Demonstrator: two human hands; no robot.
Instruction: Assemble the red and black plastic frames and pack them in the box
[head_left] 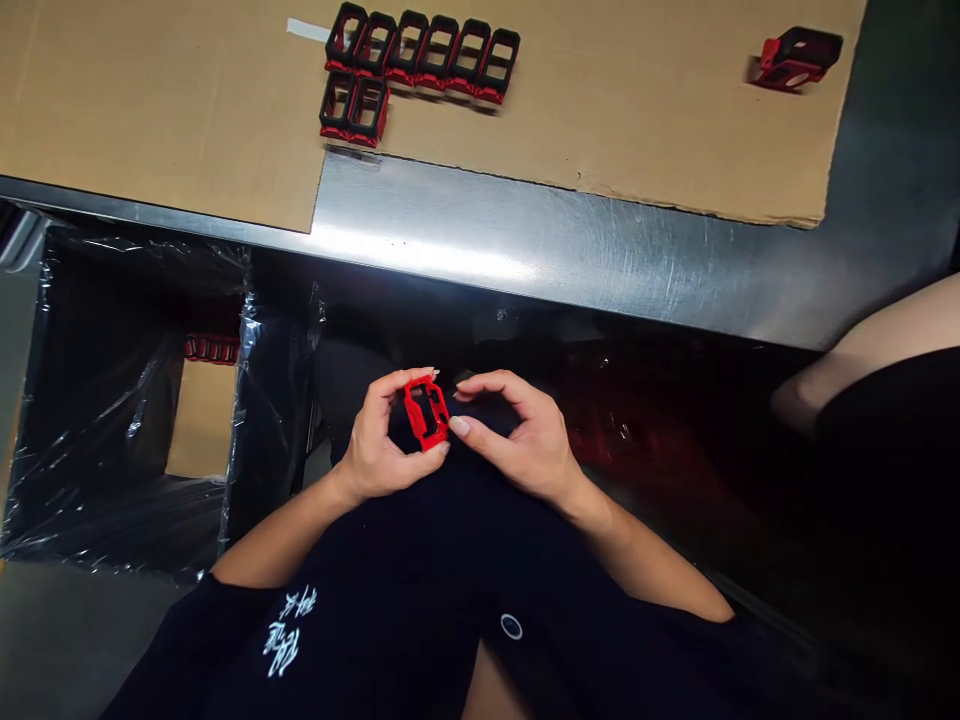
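Note:
My left hand grips a small red plastic frame between thumb and fingertips, low in front of my body. The frame is roughly rectangular, with a long opening in its middle and dark parts inside. It is held tilted, its upper end at my fingertips and its lower end at my thumb. My right hand is just to the right, thumb and index finger apart in a curved shape. Its thumb tip is at the frame's right edge; whether it touches cannot be made out. Nothing shows between its fingers.
Several black-and-red frames stand in two rows on cardboard over a metal table. Another black-and-red frame stands far right. At left is a plastic-lined bin with red parts inside. Another person's arm is at right.

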